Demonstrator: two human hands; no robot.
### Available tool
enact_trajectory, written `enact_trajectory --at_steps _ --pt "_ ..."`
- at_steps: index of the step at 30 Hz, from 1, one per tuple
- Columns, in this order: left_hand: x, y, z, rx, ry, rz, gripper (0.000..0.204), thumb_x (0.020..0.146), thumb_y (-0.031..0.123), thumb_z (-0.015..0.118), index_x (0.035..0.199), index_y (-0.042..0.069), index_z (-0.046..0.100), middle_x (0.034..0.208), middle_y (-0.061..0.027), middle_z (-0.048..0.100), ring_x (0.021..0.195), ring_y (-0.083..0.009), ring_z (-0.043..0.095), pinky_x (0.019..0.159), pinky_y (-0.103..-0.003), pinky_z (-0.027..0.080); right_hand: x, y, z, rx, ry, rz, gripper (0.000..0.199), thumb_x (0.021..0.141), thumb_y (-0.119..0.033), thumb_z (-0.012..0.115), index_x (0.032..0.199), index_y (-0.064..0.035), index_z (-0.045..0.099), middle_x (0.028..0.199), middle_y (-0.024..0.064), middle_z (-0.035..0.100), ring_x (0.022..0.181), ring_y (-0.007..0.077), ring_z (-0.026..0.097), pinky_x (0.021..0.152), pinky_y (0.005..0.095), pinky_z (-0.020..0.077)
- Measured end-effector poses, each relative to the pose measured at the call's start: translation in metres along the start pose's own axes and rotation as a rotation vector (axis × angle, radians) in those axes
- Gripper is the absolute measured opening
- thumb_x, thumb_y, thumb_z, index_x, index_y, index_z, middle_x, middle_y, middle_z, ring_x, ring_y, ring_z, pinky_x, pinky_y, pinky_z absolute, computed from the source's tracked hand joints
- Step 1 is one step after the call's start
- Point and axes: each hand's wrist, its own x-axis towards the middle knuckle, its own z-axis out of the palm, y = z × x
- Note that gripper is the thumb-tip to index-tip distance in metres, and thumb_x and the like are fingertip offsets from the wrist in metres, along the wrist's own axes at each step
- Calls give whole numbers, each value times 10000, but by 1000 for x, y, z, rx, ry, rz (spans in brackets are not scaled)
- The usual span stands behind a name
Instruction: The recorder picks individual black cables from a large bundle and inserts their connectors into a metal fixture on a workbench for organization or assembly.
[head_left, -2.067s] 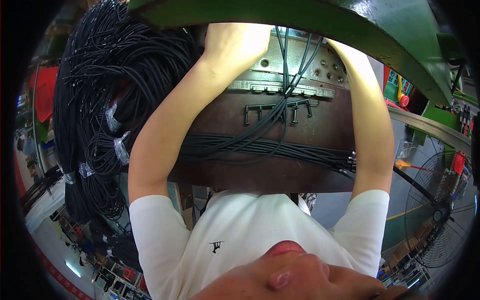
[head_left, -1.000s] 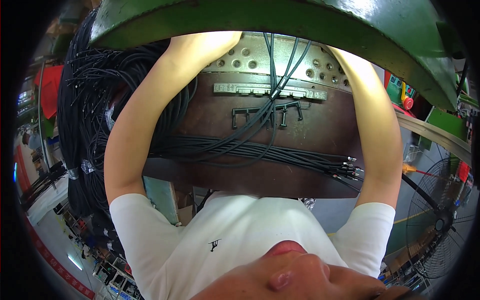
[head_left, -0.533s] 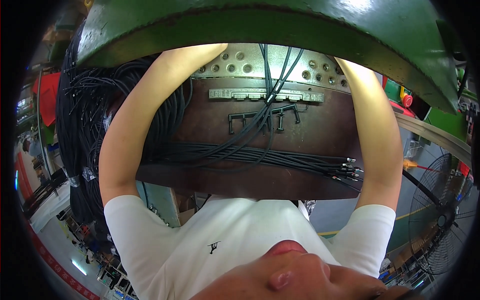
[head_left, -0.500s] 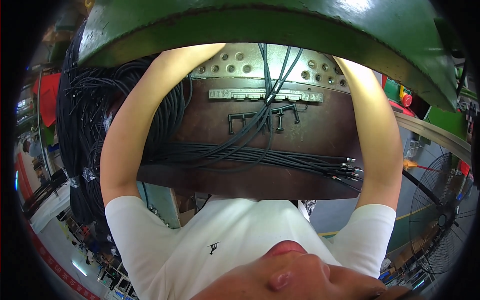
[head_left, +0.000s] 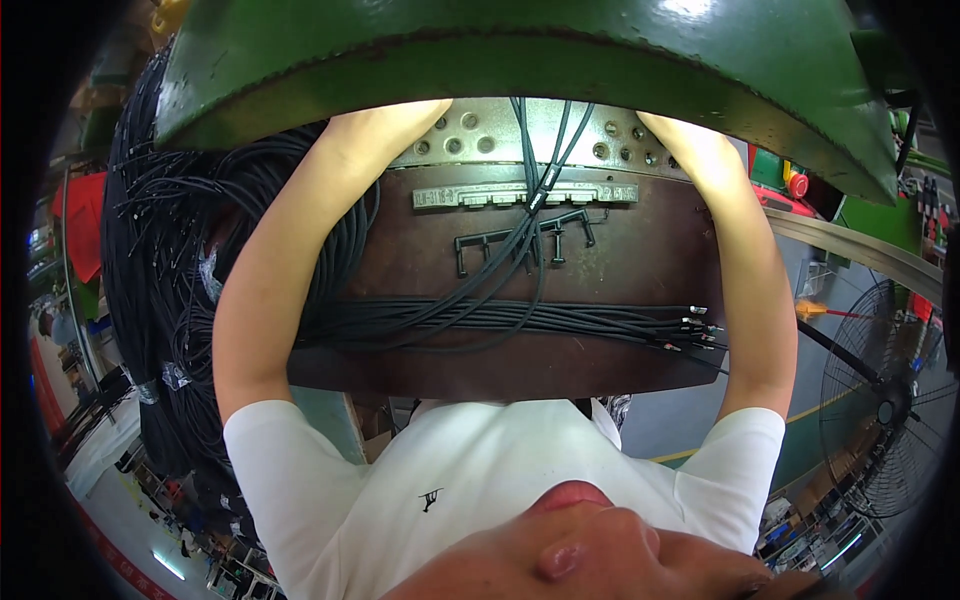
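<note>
Both my arms reach forward under the green machine housing (head_left: 520, 65). Of my left hand (head_left: 418, 116) only the part by the wrist shows, left of the metal plate's middle; the fingers are hidden behind the housing. My right hand (head_left: 668, 128) is at the plate's right side, its fingers covered too. Between them, black cables (head_left: 548, 185) run from under the housing toward me across a grey metal bar (head_left: 430, 198) with notches. A black moulded plastic strip with short prongs (head_left: 557, 240) lies under these cables. What either hand touches cannot be seen.
A bundle of black cables with metal ends (head_left: 600, 322) lies across the brown table (head_left: 640, 260). A thick mass of black cables (head_left: 150, 260) hangs at the left. On the right are a red button (head_left: 797, 185) and a black fan (head_left: 870, 400).
The view has shifted slightly. My forearms have drawn a little closer together, the right one moving left. The cables, bar and plastic strip lie much as before.
</note>
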Motion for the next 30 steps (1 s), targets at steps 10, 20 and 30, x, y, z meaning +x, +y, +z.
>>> enact_trajectory --at_steps 10,20,30 --pt "5 1 9 -136 38 -43 115 788 107 585 819 44 677 744 -112 663 641 -274 614 618 -399 499 -6 -1 10 180 141 115 80 731 -27 586 750 -57 658 649 105 612 576 264 598 570 393 490" --pt "4 4 8 -293 -44 -218 130 800 121 580 834 42 677 768 -120 666 660 -275 616 630 -398 499 -7 -1 14 271 45 251 68 767 -54 621 797 -27 675 747 143 658 669 314 629 616 419 500" --pt "9 6 -3 -156 -74 -160 134 805 117 565 787 38 671 717 -124 652 662 -269 626 606 -385 501 11 -4 -6 116 71 178 57 725 -67 625 741 -28 664 686 165 632 606 334 608 580 426 496"
